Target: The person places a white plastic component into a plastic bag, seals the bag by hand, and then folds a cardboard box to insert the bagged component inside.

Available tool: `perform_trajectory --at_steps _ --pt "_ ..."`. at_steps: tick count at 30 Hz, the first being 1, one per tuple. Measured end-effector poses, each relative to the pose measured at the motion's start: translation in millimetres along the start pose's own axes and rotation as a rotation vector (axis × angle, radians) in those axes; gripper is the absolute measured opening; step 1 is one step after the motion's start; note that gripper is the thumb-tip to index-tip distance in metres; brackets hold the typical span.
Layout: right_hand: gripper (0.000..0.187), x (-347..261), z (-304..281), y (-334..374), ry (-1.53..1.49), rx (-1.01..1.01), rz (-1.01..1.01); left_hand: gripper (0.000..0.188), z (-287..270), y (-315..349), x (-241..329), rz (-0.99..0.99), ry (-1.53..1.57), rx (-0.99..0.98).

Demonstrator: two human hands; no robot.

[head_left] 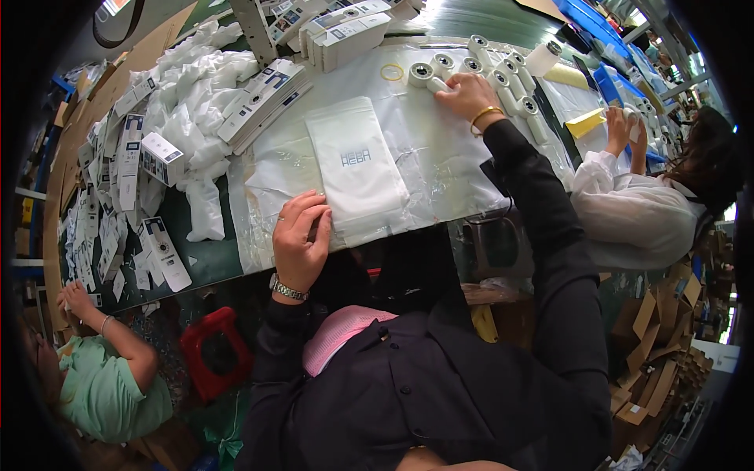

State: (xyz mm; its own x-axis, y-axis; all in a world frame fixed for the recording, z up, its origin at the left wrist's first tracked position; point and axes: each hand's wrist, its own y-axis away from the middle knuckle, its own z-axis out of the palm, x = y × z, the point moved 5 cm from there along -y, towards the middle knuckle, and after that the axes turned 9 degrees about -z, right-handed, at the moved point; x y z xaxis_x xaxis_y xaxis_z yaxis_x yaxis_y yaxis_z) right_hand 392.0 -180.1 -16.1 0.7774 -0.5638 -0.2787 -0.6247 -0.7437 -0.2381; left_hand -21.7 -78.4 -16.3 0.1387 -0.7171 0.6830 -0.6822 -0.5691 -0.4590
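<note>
A stack of flat white plastic pouches (357,157) with dark print lies on the table in front of me. My left hand (302,239) rests at the lower left edge of the pouches, its fingers stretched out and holding nothing. Out at the far right, my right hand (469,98) has its fingers closed on the handle of a white handheld device (424,76) with a round head and dark centre. Several more such white devices (528,110) lie around that hand. The palm side of my right hand is hidden.
White packing pouches (200,102) and printed boxes (263,102) pile up at the left. A yellow rubber band (391,72) lies near the devices, and a white bottle (543,59) stands behind. Co-workers sit at the right (644,204) and left (114,377). A red stool (216,353) is below the table.
</note>
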Motion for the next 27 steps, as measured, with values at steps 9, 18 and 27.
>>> perform_trajectory --at_steps 9,18,27 --pt "0.034 -12 -46 139 -0.284 -0.091 -0.302 0.009 0 2 1 0.006 -0.019 0.01" --pt "0.042 -48 -44 172 -0.12 0.14 -0.179 0.008 3 5 -1 0.042 -0.056 0.027" --pt "0.051 -91 -29 200 0.018 0.126 -0.086 0.01 2 2 4 0.03 -0.022 0.014"
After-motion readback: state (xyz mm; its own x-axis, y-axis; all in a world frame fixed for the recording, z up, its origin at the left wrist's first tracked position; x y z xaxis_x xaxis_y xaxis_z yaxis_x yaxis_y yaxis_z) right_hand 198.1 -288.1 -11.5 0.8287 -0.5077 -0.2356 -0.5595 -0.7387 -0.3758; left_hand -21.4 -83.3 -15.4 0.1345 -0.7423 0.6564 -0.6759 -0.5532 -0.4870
